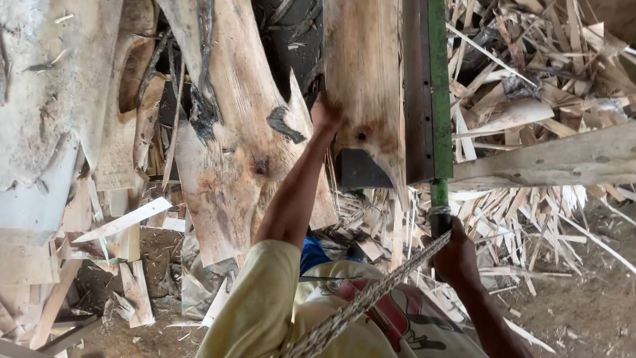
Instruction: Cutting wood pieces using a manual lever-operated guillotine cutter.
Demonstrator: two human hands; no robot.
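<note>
My left hand [324,114] reaches forward and presses its fingers on the left edge of a pale wood veneer sheet [363,79] that lies on a dark metal machine bed [416,99]. My right hand [456,257] is closed around the dark grip at the near end of a green lever bar [438,86] that runs along the right side of the bed. A braided grey rope [371,298] runs from that grip down across my yellow shirt.
More rough veneer sheets [238,152] with dark knots lie stacked to the left. A heap of thin wood strips and offcuts [530,86] covers the right side. A wooden beam [550,162] crosses at the right. Bare dirt floor [583,298] shows below.
</note>
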